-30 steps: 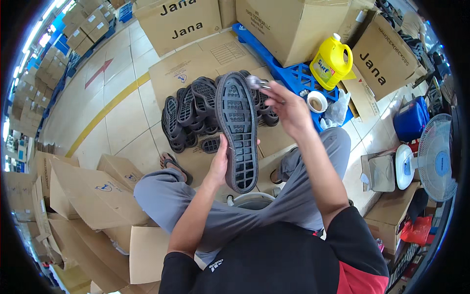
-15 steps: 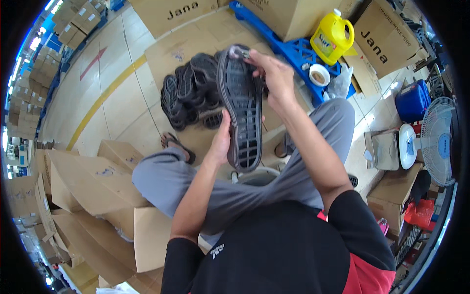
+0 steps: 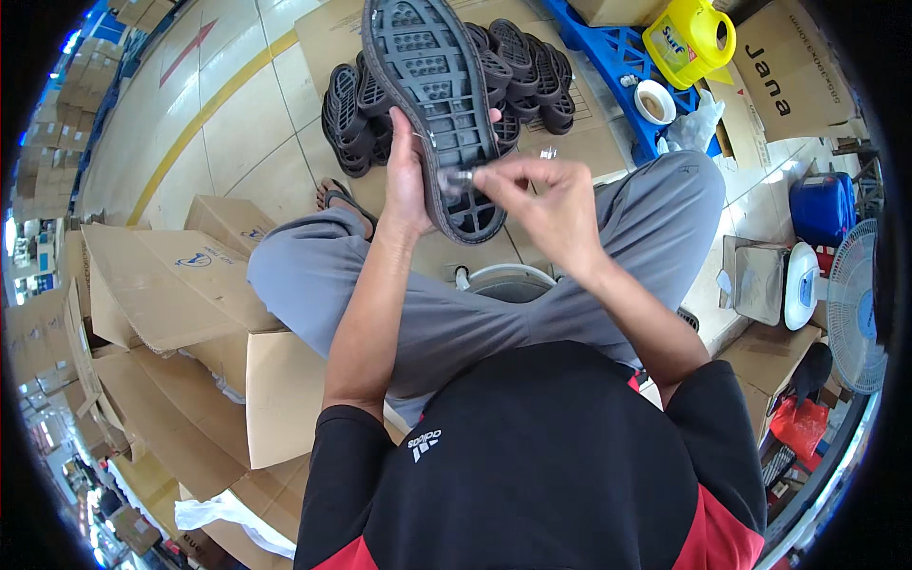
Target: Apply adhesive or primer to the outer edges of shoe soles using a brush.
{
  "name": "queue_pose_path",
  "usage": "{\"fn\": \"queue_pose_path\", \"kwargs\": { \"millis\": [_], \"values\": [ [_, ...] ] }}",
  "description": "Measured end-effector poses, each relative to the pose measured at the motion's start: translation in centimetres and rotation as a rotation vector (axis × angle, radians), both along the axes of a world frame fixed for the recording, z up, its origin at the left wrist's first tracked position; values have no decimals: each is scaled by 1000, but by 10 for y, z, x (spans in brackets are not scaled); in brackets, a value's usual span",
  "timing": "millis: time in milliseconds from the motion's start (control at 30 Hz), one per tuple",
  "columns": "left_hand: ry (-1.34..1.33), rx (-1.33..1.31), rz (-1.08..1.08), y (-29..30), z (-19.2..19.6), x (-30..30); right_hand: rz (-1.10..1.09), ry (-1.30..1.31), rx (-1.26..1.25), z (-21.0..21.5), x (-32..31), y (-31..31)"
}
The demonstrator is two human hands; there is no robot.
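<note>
Gripping from behind, our left hand (image 3: 407,180) holds one black rubber shoe sole (image 3: 432,104) upright at the upper centre of the frame, tread side toward us; our right hand (image 3: 551,204) pinches a small metal tool (image 3: 458,177) in a narrow grip, its tip against the heel end of that sole; we cannot make out the tool's exact shape. We sit over a floor of pale glossy tiles (image 3: 237,123) crossed by one yellow painted line (image 3: 204,104); one flattened cardboard sheet (image 3: 589,142) lies on it under a heap of black soles (image 3: 518,66), too overlapped to count, each moulded with blocky lugs. At the upper right sit one blue plastic pallet (image 3: 617,52), one yellow jug (image 3: 689,38) and one roll of tape (image 3: 655,103); at the right edge, one blue container (image 3: 822,204) and one white fan (image 3: 855,309); folded brown cartons (image 3: 152,285) crowd the left; grey trousers (image 3: 655,204) cover our knees.
</note>
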State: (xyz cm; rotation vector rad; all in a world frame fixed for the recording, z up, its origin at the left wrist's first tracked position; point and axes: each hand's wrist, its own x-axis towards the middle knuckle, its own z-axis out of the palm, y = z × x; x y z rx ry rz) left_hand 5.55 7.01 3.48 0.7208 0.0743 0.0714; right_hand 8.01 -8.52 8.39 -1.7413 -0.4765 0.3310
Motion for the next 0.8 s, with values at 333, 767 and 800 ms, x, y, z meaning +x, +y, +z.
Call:
{"fn": "queue_pose_path", "kwargs": {
  "millis": [333, 767, 800],
  "values": [
    [13, -273, -121, 2, 1, -1, 123, -488, -237, 18, 14, -35],
    [30, -97, -262, -13, -1, -4, 43, -1689, -152, 58, 144, 36],
    [38, -104, -257, -13, 1, -4, 44, -1746, -195, 57, 145, 33]
  ]
}}
